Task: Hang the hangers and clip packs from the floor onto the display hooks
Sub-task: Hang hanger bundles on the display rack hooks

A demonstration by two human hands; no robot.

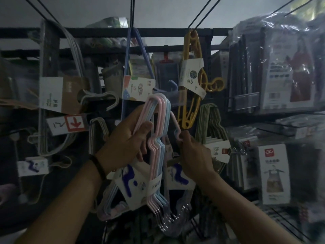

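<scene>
While pastel hanger bundle (159, 155) hangs mid-scene, near rack, left hand (126, 140) wraps hook necks and right hand (195, 152) pinches stray hook (176, 128). Light, stiff, slick-coated wire, banded by card sleeve (155, 184). Best hold: necks under hooks. Target peg possibly behind, too dim.

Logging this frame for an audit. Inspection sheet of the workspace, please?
Surface: no table seen; dark rack, dimly lit.
Job's things: pastel hangers, a banded bundle, held up at the rack and not yet hooked; floor not in view.
Clutter: yellow hangers and a price tag with a red arrow hang close by.
Hands: left hand grips the bundle's hooks; right hand pinches one hook end.
Cables: black cords run up from the rack top.
Surroundings: apron packs in plastic at right.
</scene>
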